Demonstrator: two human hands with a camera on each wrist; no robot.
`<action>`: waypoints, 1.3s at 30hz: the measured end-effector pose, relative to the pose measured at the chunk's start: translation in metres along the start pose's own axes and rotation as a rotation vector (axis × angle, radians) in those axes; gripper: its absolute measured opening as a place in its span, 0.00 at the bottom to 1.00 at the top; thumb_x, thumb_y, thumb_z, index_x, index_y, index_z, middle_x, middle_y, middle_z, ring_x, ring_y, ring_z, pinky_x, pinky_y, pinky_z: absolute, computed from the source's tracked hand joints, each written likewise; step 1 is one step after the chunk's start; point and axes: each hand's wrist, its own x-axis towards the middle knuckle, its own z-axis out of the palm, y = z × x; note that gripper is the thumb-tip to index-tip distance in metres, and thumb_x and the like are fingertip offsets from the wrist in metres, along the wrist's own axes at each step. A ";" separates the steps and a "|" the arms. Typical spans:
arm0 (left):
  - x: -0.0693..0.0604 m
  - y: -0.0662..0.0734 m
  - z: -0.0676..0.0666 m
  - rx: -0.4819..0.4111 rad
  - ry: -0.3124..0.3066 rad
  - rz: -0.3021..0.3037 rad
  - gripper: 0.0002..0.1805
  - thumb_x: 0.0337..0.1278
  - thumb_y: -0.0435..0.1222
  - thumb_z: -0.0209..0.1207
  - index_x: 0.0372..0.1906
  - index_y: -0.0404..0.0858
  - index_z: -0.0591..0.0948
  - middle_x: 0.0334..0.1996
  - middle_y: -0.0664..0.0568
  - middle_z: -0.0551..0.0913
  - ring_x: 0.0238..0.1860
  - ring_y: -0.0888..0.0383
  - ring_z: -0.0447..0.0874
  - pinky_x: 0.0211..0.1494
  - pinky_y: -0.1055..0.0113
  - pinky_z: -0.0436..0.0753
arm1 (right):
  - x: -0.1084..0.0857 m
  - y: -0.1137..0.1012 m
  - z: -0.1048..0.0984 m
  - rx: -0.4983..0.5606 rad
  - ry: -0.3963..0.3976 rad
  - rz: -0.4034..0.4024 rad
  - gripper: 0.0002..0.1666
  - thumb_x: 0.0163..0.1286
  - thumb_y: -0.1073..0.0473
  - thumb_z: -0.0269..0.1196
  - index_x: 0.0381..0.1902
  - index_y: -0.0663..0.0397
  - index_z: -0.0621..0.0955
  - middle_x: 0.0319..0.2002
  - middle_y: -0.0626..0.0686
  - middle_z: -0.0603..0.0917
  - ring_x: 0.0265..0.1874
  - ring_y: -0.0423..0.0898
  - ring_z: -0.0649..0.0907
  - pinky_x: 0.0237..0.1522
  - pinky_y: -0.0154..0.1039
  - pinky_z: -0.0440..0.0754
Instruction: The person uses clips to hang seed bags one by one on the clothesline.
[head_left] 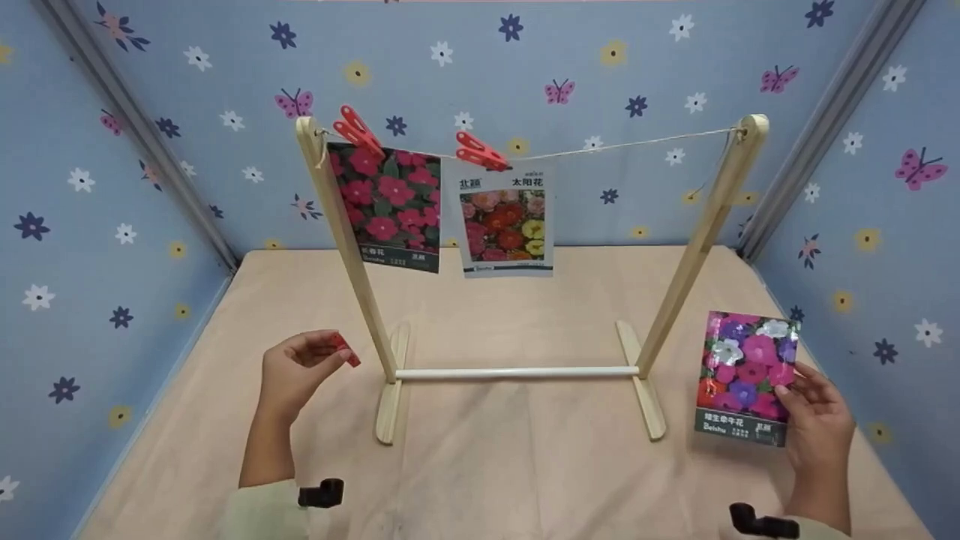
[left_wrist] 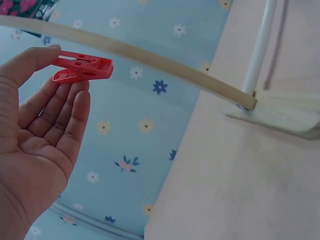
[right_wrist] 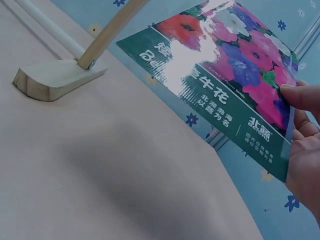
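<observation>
Between thumb and fingertips, the left hand point(head_left: 292, 375) pinches a red clothespin point(left_wrist: 82, 67), left of the wooden stand. The right hand point(head_left: 817, 420) holds a seed packet point(head_left: 748, 379) by its right edge, thumb on the front; pink, purple and white flowers are printed on it. From the string point(head_left: 622, 148) hang two more packets: a dark one with pink flowers point(head_left: 394, 195) at the left and a white-bordered one with mixed flowers point(head_left: 506, 221) beside it. One red clothespin point(head_left: 358, 131) grips the dark packet's top, another clothespin point(head_left: 481, 151) the white one's.
Two wooden posts point(head_left: 697, 251) carry the string, joined low down by a white rod point(head_left: 517, 373) and standing on wooden feet point(head_left: 649, 409). A pale cloth point(head_left: 517, 457) covers the table. Flower-patterned blue walls point(head_left: 570, 67) enclose the back and sides.
</observation>
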 end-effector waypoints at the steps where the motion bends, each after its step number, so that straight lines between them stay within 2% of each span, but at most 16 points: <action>1: 0.000 0.002 0.002 0.004 -0.005 0.014 0.19 0.48 0.27 0.71 0.47 0.25 0.83 0.37 0.41 0.85 0.37 0.58 0.84 0.43 0.72 0.84 | -0.001 -0.001 0.001 0.029 -0.012 -0.008 0.25 0.58 0.83 0.62 0.53 0.67 0.79 0.40 0.56 0.83 0.40 0.46 0.82 0.41 0.32 0.84; 5: -0.001 0.009 0.008 0.003 -0.027 0.064 0.18 0.47 0.28 0.72 0.46 0.27 0.84 0.38 0.39 0.85 0.37 0.58 0.84 0.43 0.71 0.84 | -0.006 -0.007 0.005 0.080 -0.051 -0.027 0.25 0.58 0.83 0.62 0.54 0.69 0.78 0.40 0.57 0.83 0.40 0.47 0.83 0.42 0.35 0.85; 10: 0.002 0.014 0.015 -0.015 -0.047 0.110 0.20 0.47 0.29 0.72 0.48 0.28 0.84 0.39 0.38 0.84 0.38 0.57 0.85 0.44 0.71 0.84 | -0.010 -0.013 0.010 0.081 -0.070 -0.065 0.25 0.58 0.82 0.63 0.55 0.70 0.77 0.42 0.58 0.82 0.41 0.48 0.83 0.42 0.36 0.85; 16: 0.003 0.022 0.028 -0.041 -0.097 0.162 0.21 0.48 0.25 0.70 0.50 0.26 0.82 0.42 0.36 0.84 0.40 0.57 0.85 0.46 0.70 0.84 | -0.014 -0.019 0.018 0.113 -0.125 -0.110 0.23 0.58 0.86 0.58 0.52 0.73 0.76 0.41 0.60 0.81 0.39 0.49 0.82 0.40 0.36 0.85; 20: 0.003 0.028 0.037 -0.031 -0.120 0.200 0.20 0.47 0.27 0.72 0.48 0.28 0.83 0.40 0.39 0.85 0.40 0.56 0.85 0.45 0.69 0.84 | -0.017 -0.024 0.026 0.139 -0.175 -0.133 0.22 0.59 0.87 0.57 0.51 0.76 0.76 0.41 0.61 0.81 0.38 0.49 0.82 0.40 0.36 0.85; 25: 0.004 0.040 0.050 -0.029 -0.131 0.244 0.18 0.48 0.28 0.72 0.47 0.30 0.85 0.38 0.41 0.85 0.39 0.56 0.85 0.43 0.69 0.84 | -0.023 -0.028 0.036 0.116 -0.248 -0.154 0.20 0.60 0.86 0.56 0.52 0.79 0.75 0.41 0.62 0.81 0.38 0.50 0.82 0.42 0.36 0.85; 32: 0.004 0.059 0.070 -0.013 -0.148 0.272 0.18 0.47 0.29 0.72 0.47 0.31 0.86 0.38 0.44 0.85 0.38 0.55 0.84 0.41 0.71 0.83 | -0.029 -0.031 0.050 0.082 -0.372 -0.184 0.20 0.61 0.87 0.54 0.52 0.79 0.74 0.42 0.62 0.81 0.39 0.49 0.83 0.43 0.36 0.85; 39: 0.003 0.078 0.090 -0.015 -0.230 0.331 0.18 0.49 0.29 0.71 0.48 0.31 0.85 0.38 0.46 0.86 0.39 0.54 0.84 0.43 0.69 0.84 | -0.035 -0.031 0.061 0.067 -0.490 -0.200 0.19 0.64 0.85 0.53 0.53 0.79 0.74 0.44 0.61 0.80 0.41 0.49 0.83 0.46 0.37 0.84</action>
